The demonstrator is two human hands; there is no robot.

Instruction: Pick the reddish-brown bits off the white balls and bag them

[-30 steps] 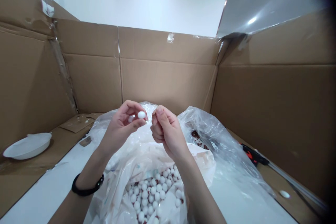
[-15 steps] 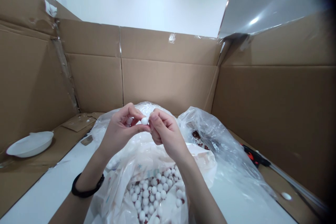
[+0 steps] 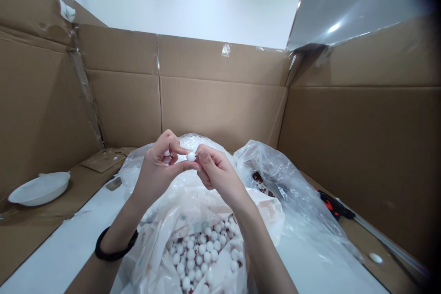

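Between thumb and forefinger, my left hand (image 3: 160,161) pinches a small white ball (image 3: 191,156). More white balls show against its curled fingers. My right hand (image 3: 217,167) is closed at the ball's right side, its fingertips on a thin dark piece that meets the ball; the rest of that piece is hidden. Both hands are raised over an open plastic bag (image 3: 148,257) with many white balls (image 3: 201,255) and some reddish-brown bits among them. Behind the hands lies clear plastic (image 3: 195,140) with white contents.
Cardboard walls (image 3: 220,105) surround the white table (image 3: 86,234). A white dish (image 3: 41,189) stands at the left. At the right are a clear bag (image 3: 303,206), a black-and-red tool (image 3: 334,206) and a small white disc (image 3: 375,258).
My left hand has shifted slightly up, and the pinched ball has moved a little up and right. My right hand has barely moved.
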